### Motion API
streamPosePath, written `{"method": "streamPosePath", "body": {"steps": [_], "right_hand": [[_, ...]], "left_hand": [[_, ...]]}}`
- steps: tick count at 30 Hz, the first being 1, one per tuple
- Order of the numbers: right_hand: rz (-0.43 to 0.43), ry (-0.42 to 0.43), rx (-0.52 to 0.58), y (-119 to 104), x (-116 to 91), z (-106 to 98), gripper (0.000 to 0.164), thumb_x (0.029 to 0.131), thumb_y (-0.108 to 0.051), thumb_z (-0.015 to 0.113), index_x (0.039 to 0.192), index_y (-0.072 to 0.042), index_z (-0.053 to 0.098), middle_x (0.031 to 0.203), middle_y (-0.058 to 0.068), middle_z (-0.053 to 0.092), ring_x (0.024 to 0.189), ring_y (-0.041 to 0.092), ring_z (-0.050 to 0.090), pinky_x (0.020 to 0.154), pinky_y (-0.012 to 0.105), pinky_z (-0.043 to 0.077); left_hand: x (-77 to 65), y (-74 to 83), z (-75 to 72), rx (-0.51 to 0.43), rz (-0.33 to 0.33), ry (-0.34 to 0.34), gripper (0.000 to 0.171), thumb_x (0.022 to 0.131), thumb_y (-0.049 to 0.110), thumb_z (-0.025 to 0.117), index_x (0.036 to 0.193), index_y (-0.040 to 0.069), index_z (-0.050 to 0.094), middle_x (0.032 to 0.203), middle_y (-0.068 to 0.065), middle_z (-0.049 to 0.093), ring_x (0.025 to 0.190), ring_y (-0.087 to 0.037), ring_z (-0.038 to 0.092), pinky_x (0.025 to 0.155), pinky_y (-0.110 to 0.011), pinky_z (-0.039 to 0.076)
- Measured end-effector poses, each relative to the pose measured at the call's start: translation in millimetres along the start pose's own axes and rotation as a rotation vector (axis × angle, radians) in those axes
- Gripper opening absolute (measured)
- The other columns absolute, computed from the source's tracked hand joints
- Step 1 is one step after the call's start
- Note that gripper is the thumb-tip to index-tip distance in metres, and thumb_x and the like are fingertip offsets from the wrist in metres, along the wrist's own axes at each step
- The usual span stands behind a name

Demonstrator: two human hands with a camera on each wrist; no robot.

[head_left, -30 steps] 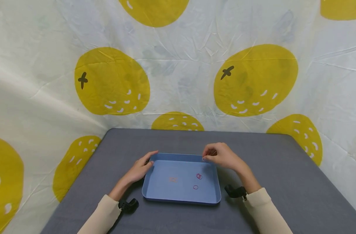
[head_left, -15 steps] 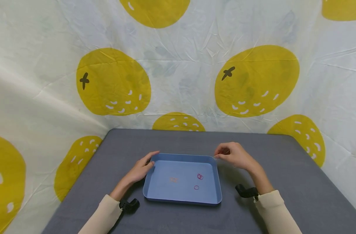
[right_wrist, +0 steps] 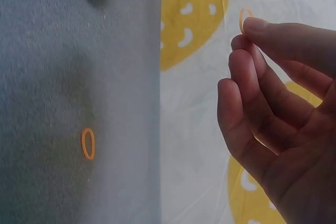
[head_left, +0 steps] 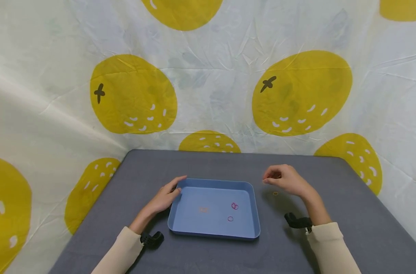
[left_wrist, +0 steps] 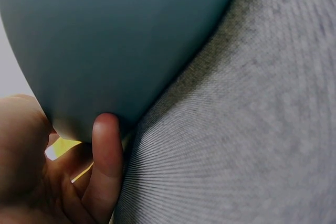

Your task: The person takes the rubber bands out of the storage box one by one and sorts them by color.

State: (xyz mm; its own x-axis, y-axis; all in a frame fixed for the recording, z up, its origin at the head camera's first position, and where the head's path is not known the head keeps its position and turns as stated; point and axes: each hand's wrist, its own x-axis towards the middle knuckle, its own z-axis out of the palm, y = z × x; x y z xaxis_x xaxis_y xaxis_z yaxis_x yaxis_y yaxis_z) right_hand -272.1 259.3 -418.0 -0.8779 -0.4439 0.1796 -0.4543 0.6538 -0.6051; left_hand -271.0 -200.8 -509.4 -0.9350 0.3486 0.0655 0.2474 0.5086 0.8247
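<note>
A shallow blue tray (head_left: 208, 225) lies on the grey table. My left hand (head_left: 165, 198) holds its left side, thumb at the rim and fingers along the outer wall; the left wrist view shows a fingertip (left_wrist: 107, 135) against the tray's outside. Right of the tray, my right hand (head_left: 287, 179) is raised above the table, pinching a small orange rubber band (right_wrist: 242, 22) between thumb and index finger. Another orange rubber band (right_wrist: 83, 144) lies on the cloth below that hand. Inside the tray are orange rubber bands (head_left: 203, 209) left of centre and red rubber bands (head_left: 234, 206) at the right.
Grey cloth (head_left: 215, 258) covers the table. Behind and beside it hangs a white curtain (head_left: 213, 95) with yellow fruit prints. Each wrist wears a black camera mount, such as the right one (head_left: 297, 221).
My right hand has moved right, from over the tray's back right corner to above the table. The orange band on the cloth now shows fully. My left hand stays at the tray.
</note>
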Motion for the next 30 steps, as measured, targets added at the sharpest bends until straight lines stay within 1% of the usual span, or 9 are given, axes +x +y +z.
{"method": "streamPosePath", "body": {"steps": [4, 7, 11, 14, 16, 25, 28, 30], "right_hand": [[0.023, 0.009, 0.007, 4.7, -4.9, -5.6, 0.005, 0.096, -0.014, 0.073, 0.094, -0.011, 0.076, 0.088, -0.001, 0.074, 0.076, 0.010, 0.065, 0.068, 0.027, 0.053], [0.050, 0.011, 0.019, 8.6, -9.3, -10.2, 0.006, 0.096, -0.014, 0.073, 0.095, -0.009, 0.076, 0.089, 0.002, 0.074, 0.076, 0.009, 0.064, 0.068, 0.027, 0.053], [0.088, 0.015, 0.034, 15.4, -15.2, -15.8, 0.009, 0.097, -0.014, 0.072, 0.097, -0.006, 0.076, 0.093, 0.011, 0.075, 0.078, 0.010, 0.065, 0.070, 0.027, 0.053], [0.108, 0.030, 0.042, 20.8, -18.9, -19.5, 0.010, 0.097, -0.014, 0.073, 0.097, -0.004, 0.076, 0.096, 0.017, 0.075, 0.080, 0.013, 0.066, 0.071, 0.027, 0.053], [0.118, 0.037, 0.042, 24.5, -20.7, -21.8, 0.009, 0.097, -0.013, 0.073, 0.097, -0.005, 0.076, 0.096, 0.017, 0.075, 0.081, 0.016, 0.067, 0.071, 0.027, 0.053], [0.149, 0.034, 0.045, 38.2, -27.2, -28.6, 0.013, 0.098, -0.015, 0.072, 0.101, -0.003, 0.075, 0.099, 0.018, 0.075, 0.083, 0.017, 0.068, 0.073, 0.028, 0.054], [0.171, 0.034, 0.025, 42.8, -29.9, -29.6, 0.013, 0.098, -0.015, 0.071, 0.101, -0.003, 0.075, 0.099, 0.016, 0.075, 0.082, 0.018, 0.067, 0.071, 0.028, 0.053], [0.188, 0.023, 0.005, 47.0, -31.1, -29.0, 0.012, 0.098, -0.014, 0.070, 0.100, -0.004, 0.075, 0.097, 0.015, 0.075, 0.079, 0.014, 0.064, 0.069, 0.028, 0.051]], "left_hand": [[1.2, 1.1, 1.0, 0.005, -0.001, -0.004, 0.051, 0.109, 0.014, 0.048, 0.159, 0.022, 0.042, 0.166, -0.009, 0.038, 0.154, -0.037, 0.033, 0.119, -0.061, 0.034], [1.7, 1.8, 1.6, 0.004, 0.001, -0.006, 0.051, 0.109, 0.014, 0.048, 0.159, 0.022, 0.042, 0.166, -0.010, 0.038, 0.154, -0.037, 0.033, 0.119, -0.061, 0.034], [2.3, 2.1, 2.1, -0.002, 0.000, -0.014, 0.051, 0.109, 0.014, 0.047, 0.160, 0.021, 0.042, 0.167, -0.009, 0.037, 0.155, -0.037, 0.032, 0.119, -0.062, 0.034], [2.6, 1.9, 2.6, -0.007, 0.001, -0.018, 0.051, 0.109, 0.014, 0.047, 0.160, 0.022, 0.041, 0.167, -0.009, 0.036, 0.155, -0.037, 0.030, 0.119, -0.062, 0.033], [2.9, 1.4, 2.9, -0.008, 0.004, -0.018, 0.051, 0.109, 0.014, 0.046, 0.160, 0.022, 0.041, 0.167, -0.009, 0.036, 0.156, -0.037, 0.030, 0.119, -0.062, 0.033], [2.3, -1.0, 2.0, -0.010, 0.008, -0.019, 0.051, 0.110, 0.015, 0.046, 0.160, 0.024, 0.040, 0.168, -0.008, 0.035, 0.156, -0.038, 0.029, 0.120, -0.062, 0.032], [1.6, -1.3, 1.3, -0.009, 0.004, -0.016, 0.051, 0.110, 0.015, 0.046, 0.160, 0.023, 0.040, 0.168, -0.009, 0.036, 0.156, -0.038, 0.030, 0.120, -0.062, 0.032], [1.3, -1.7, 1.0, -0.007, 0.003, -0.012, 0.051, 0.110, 0.015, 0.046, 0.160, 0.023, 0.041, 0.167, -0.009, 0.036, 0.155, -0.038, 0.030, 0.120, -0.062, 0.032]]}}
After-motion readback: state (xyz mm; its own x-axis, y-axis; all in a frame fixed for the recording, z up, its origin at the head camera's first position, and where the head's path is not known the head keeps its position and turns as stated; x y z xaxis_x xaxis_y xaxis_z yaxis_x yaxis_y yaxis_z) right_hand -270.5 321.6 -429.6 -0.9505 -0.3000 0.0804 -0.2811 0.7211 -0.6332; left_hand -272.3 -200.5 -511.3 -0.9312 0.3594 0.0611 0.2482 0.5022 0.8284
